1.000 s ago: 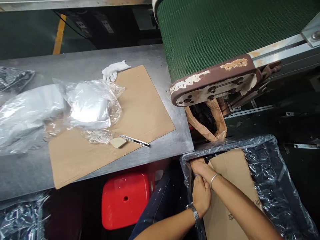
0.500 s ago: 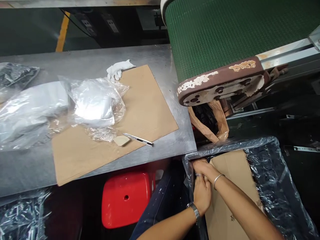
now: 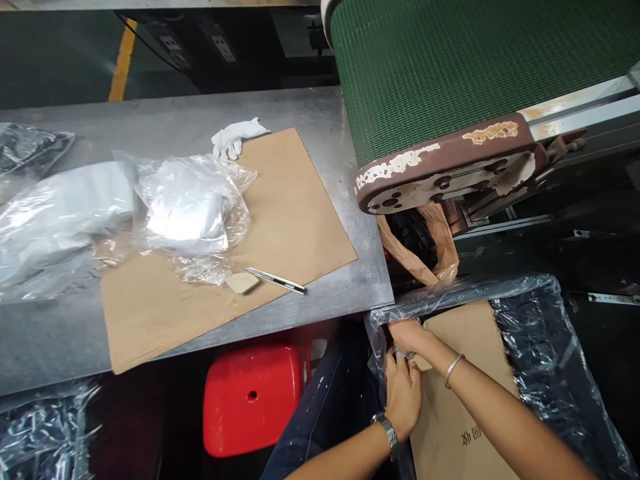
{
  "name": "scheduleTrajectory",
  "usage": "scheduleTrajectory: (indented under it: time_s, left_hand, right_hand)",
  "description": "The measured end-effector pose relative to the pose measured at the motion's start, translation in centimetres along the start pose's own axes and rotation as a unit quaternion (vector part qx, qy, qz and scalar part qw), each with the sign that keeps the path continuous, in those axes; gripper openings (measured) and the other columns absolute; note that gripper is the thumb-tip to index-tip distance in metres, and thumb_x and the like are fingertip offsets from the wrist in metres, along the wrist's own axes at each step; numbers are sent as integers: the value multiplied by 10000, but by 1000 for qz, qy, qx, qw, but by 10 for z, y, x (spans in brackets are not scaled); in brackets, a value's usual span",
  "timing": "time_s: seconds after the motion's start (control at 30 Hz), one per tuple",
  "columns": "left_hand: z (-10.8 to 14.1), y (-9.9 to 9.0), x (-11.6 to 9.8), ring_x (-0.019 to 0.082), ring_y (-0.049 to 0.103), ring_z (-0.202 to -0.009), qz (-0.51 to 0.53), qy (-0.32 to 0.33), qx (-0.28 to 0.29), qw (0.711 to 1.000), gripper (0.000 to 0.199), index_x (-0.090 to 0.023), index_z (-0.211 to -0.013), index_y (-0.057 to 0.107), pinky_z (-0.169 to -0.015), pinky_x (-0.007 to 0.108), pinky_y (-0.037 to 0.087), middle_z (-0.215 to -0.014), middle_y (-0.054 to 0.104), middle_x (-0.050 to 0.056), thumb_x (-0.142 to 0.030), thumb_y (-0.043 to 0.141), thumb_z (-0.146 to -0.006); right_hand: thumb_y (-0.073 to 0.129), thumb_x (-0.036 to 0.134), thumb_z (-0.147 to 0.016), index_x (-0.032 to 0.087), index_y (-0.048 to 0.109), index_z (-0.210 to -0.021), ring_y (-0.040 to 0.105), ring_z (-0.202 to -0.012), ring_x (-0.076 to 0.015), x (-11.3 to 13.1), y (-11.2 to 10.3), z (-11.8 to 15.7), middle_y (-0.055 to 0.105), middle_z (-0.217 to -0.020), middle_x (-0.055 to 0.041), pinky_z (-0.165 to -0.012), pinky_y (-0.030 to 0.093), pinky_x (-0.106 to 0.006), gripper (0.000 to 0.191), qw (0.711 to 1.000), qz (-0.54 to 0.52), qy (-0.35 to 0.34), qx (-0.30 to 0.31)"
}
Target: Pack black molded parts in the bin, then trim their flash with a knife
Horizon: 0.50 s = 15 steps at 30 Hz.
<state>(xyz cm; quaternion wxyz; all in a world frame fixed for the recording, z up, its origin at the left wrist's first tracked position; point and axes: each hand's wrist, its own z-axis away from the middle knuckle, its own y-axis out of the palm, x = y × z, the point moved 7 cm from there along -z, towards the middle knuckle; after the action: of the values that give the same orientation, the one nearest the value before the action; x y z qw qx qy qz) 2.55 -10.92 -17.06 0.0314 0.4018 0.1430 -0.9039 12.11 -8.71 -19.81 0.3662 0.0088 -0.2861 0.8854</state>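
Note:
Both of my hands are inside the left edge of a box lined with clear plastic point(image 3: 537, 283), at the lower right. My right hand point(image 3: 407, 335), with a bangle at the wrist, reaches into the box's upper left corner, its curled fingers mostly hidden. Just below it, my left hand point(image 3: 404, 397), with a watch, has its fingers bent close together. A small crinkled, shiny bit shows between the hands; what they grip is unclear. Under my right forearm lies a brown cardboard sheet point(image 3: 465, 333) with dark printed characters.
On the metal table point(image 3: 330, 293) are a cardboard sheet point(image 3: 295, 207), a utility knife point(image 3: 276, 280), a beige piece point(image 3: 243, 283), a white glove point(image 3: 239, 137) and plastic-bagged white items point(image 3: 183, 207). A green conveyor belt point(image 3: 450, 73) overhangs at right. A red stool point(image 3: 253, 407) stands below the table.
My right hand and forearm have shifted slightly right, apart from my left hand. More of the printing on the cardboard in the box shows.

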Motion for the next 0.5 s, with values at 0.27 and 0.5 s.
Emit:
scheduleTrajectory:
  time_s: [0.27,0.5]
  left_hand:
    - [-1,-5,-1,206,42,-1369,-5,1,-43,999,368,-99,-1181,390,-1128,401,81,-1434,150,155,-153,330,-822]
    - [-11,-7,0,221,240,-1317,-5,-36,-40,999,628,-1,-1339,162,-1105,358,191,-1390,266,213,-124,373,-761]
  right_hand:
    - [545,321,-868,126,574,-1030,586,-915,-176,-6,4,14,595,-1040,-66,-789,491,-376,255,997,43,11,56]
    - [551,312,-866,134,563,-1057,588,-914,-177,-3,13,6,589,-1052,-62,-778,497,-377,261,995,41,7,94]
